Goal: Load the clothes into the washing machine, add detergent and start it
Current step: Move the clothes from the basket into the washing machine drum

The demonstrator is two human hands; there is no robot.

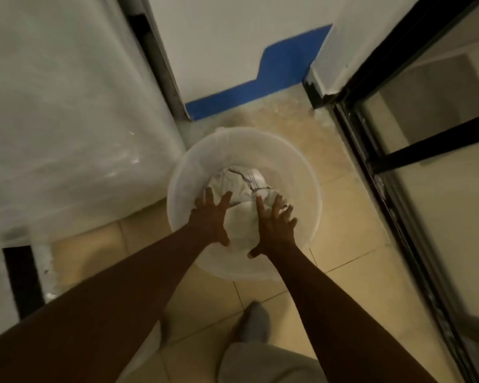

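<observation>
Big white washing machine (53,106) fills my left side, wrapped in a plastic cover, close beside the tub so the carry should be short. Tiled floor (343,230) underneath, dark-framed glass door (398,161) on my right. Round translucent basin (177,175) sits on the floor just ahead of my foot (256,322), next to the machine's corner. Clothes (241,183), a pale crumpled bundle, lie in the bottom of the basin, none loaded yet. My left hand (209,219) and right hand (274,228) reach down inside, fingers spread wide, palms facing in on either side of the bundle to scoop it in one go. Both hands splayed, touching cloth at most, nothing clasped yet. Blurry frame, exact contact unclear.
</observation>
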